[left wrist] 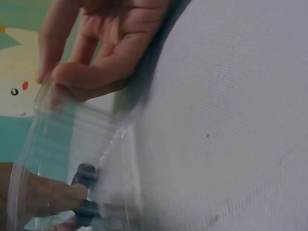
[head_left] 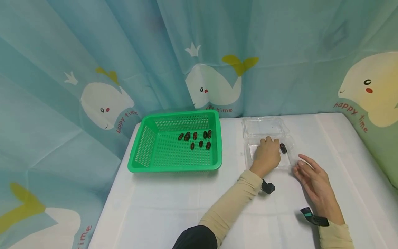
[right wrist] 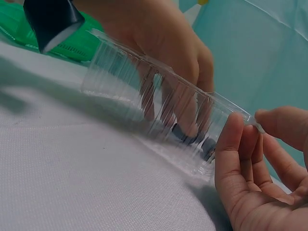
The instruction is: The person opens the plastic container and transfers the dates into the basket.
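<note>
My left hand (head_left: 267, 155) reaches down into a clear plastic box (head_left: 248, 152), its hinged lid (head_left: 264, 126) folded back. Between its fingertips, low in the box, it pinches a dark brown date (right wrist: 184, 134). Close beside it in the box lies another dark date (head_left: 283, 148). At the box's right side, my right hand (head_left: 314, 181) holds the rim between thumb and fingertips, plainest in the right wrist view. Through the clear wall, the left wrist view shows the left fingers (left wrist: 48, 196) against the dark dates.
To the left stands a green plastic basket (head_left: 133, 164) with several brown dates (head_left: 195, 135) in its right half. A white cloth (head_left: 174, 207) covers the table. Behind it hangs a blue curtain (head_left: 280, 86) printed with whales.
</note>
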{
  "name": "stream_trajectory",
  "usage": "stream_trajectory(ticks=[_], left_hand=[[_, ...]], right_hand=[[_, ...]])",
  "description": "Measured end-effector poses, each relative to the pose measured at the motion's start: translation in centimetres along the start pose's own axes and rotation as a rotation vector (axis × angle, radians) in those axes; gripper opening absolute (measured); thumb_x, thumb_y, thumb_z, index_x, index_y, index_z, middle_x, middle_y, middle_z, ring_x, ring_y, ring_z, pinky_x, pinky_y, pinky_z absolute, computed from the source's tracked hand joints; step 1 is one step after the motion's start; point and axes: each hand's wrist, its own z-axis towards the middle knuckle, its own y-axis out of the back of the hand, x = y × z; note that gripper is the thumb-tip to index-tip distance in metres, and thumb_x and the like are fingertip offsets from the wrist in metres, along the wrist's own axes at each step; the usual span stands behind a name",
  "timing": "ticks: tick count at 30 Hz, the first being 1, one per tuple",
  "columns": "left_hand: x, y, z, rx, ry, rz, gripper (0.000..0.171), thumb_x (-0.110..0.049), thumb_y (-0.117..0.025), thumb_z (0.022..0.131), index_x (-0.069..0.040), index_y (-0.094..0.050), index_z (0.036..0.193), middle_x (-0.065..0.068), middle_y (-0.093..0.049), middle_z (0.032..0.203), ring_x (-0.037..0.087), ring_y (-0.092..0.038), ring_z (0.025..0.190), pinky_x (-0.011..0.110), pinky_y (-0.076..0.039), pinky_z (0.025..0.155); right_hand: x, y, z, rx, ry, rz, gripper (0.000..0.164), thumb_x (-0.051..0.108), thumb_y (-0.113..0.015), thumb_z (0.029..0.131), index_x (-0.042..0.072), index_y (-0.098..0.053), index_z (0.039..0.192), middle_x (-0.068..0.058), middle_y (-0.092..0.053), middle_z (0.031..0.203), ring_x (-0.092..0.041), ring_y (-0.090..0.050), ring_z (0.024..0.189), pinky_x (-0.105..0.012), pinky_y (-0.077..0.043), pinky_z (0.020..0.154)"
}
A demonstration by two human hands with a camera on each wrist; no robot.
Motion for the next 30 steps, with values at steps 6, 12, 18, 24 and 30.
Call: stream_trajectory(ticks=[6, 12, 18, 24, 30], left_hand=[[-0.7, -0.1, -0.2, 0.011, -0.009, 0.068, 0.024, -0.025, -0.072, 0.094, -0.020, -0.070, 0.118, 0.001, -0.067, 0.110, 0.014, -0.058, 0.101, 0.021, -0.052, 0.068], [-0.5, -0.4, -0.4, -0.042, -0.047, 0.062, 0.013, -0.025, -0.073, 0.095, -0.022, -0.073, 0.108, -0.002, -0.068, 0.103, 0.013, -0.061, 0.095, 0.019, -0.049, 0.067], [-0.4, 0.0, -0.4, -0.065, -0.065, 0.032, 0.017, -0.020, -0.074, 0.092, -0.020, -0.073, 0.109, -0.001, -0.070, 0.102, 0.013, -0.064, 0.092, 0.021, -0.053, 0.071], [-0.4, 1.0, -0.5, -0.077, -0.082, 0.010, 0.016, -0.019, -0.073, 0.093, -0.019, -0.072, 0.109, -0.002, -0.070, 0.100, 0.012, -0.066, 0.087, 0.021, -0.054, 0.073], [0.1, 2.6, -1.2, -0.077, -0.060, -0.159, 0.017, -0.018, -0.070, 0.097, -0.018, -0.075, 0.113, -0.003, -0.071, 0.101, 0.010, -0.068, 0.087, 0.019, -0.054, 0.074]], right_hand=[[-0.1, 0.1, -0.2, 0.007, -0.003, 0.011, 0.035, -0.005, -0.052, 0.105, 0.014, -0.070, 0.129, 0.001, -0.070, 0.103, -0.010, -0.072, 0.090, -0.022, -0.062, 0.083], [-0.2, 0.2, -0.2, 0.008, 0.002, -0.028, 0.035, -0.004, -0.053, 0.106, 0.017, -0.069, 0.130, 0.002, -0.069, 0.105, -0.009, -0.071, 0.091, -0.020, -0.061, 0.084], [0.1, 0.0, -0.2, 0.012, 0.005, -0.013, 0.035, -0.004, -0.053, 0.105, 0.015, -0.068, 0.131, 0.001, -0.070, 0.105, -0.010, -0.072, 0.090, -0.021, -0.061, 0.084], [0.2, 0.0, -0.4, 0.009, 0.002, -0.015, 0.036, -0.004, -0.053, 0.106, 0.015, -0.068, 0.131, 0.002, -0.070, 0.104, -0.009, -0.072, 0.091, -0.021, -0.061, 0.084], [0.2, 0.0, -0.2, -0.002, -0.001, -0.036, 0.035, -0.003, -0.054, 0.106, 0.017, -0.069, 0.131, 0.003, -0.069, 0.105, -0.008, -0.071, 0.092, -0.021, -0.061, 0.085]])
